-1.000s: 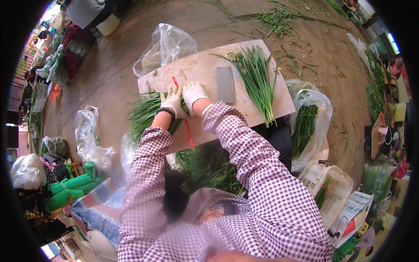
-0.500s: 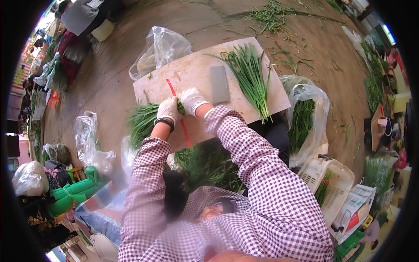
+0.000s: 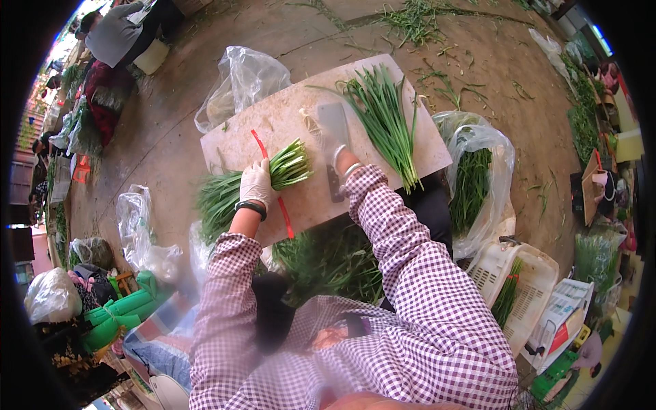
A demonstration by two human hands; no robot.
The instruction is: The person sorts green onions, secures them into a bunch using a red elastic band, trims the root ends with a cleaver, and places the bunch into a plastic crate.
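Brown floor (image 3: 171, 130), dirty, loose leaves (image 3: 412, 26) strewn past the far right of the board. Board (image 3: 311, 198) is pale and stained, sits in front of the person; all places below are relative to it. Left hand (image 3: 255, 184), white glove, clamped around a bunch of greens (image 3: 290, 164) on the board's left part: cut stems point toward the board's middle, leaf tips run out past its left edge. Red strip (image 3: 259, 143) shows on both sides of that bunch, lying across the board; its middle is hidden. Right hand (image 3: 329, 145), also gloved, is motion-blurred over the board's middle, at the cleaver (image 3: 333, 120); can't tell if the fingers are around it or loose. Cleaver lies flat, blade toward the board's far edge, handle toward the near edge. Second bunch (image 3: 386, 123) is untouched on the board's right part, just beside the cleaver. Clear plastic bag (image 3: 256, 72) stands off the board's far left edge; bagged greens (image 3: 470, 188) sit just off its right end. More greens (image 3: 331, 263) under the near edge. White crate (image 3: 540, 273) is nearer the person, right of the board.
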